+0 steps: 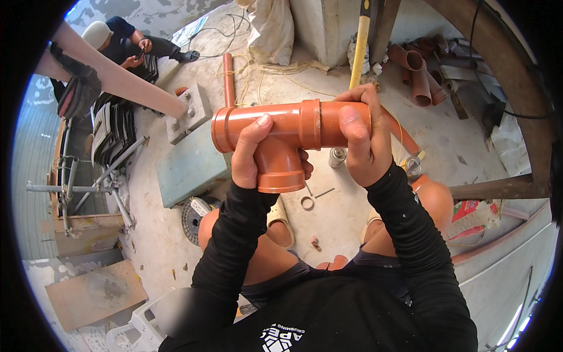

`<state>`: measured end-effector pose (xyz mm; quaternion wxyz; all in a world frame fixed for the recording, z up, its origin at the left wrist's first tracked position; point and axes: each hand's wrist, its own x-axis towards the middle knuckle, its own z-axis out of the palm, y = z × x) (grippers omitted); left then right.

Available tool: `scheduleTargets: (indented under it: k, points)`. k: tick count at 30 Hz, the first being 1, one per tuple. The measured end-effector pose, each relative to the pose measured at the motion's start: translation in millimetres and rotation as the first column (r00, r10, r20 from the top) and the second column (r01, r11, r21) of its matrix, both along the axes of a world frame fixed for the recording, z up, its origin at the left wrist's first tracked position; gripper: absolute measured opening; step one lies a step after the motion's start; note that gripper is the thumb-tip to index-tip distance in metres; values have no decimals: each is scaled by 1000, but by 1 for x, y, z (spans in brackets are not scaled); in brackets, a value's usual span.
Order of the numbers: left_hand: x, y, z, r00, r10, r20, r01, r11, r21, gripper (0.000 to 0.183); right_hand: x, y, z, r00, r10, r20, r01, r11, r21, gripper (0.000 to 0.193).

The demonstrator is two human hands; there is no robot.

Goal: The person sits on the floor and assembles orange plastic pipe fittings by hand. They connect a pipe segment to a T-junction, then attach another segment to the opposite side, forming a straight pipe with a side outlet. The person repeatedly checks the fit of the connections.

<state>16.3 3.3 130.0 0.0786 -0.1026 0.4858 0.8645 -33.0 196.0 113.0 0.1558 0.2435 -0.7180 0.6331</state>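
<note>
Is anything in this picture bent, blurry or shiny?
Head view: the brown frame bends with fisheye distortion; head view, lower left: a smooth blur overlaps the white plastic chair; head view, centre: the orange pipe tee looks sharp, with pale glints.

On the floor (pixel 343 205), a box (pixel 190 157) lies left of the pipe fitting (pixel 287 127), loose pipes (pixel 420 85) right.

Wrinkled black sleeves (pixel 410 234) end just behind the left hand (pixel 243 167) and right hand (pixel 370 146), followed nearer the body by dark shorts (pixel 268 283) and a black shirt (pixel 352 311) with a white emblem (pixel 277 339), while pale yellow clogs (pixel 275 213) show below.
</note>
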Motion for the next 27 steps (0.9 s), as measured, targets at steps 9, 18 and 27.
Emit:
scheduleTargets:
  k: [9,18,27]
  points:
    - [3,5,2,999,30,34,-30,999,-11,66,-5,-1,1,997,16,80,-13,999,-32,32]
    - [3,9,1,998,49,28,-48,998,-37,64,-8,0,-7,974,33,226,-20,998,-57,29]
    - [-23,-5,-17,997,-57,-45,62,990,129,59,-13,7,-2,991,-69,113,68,998,16,32]
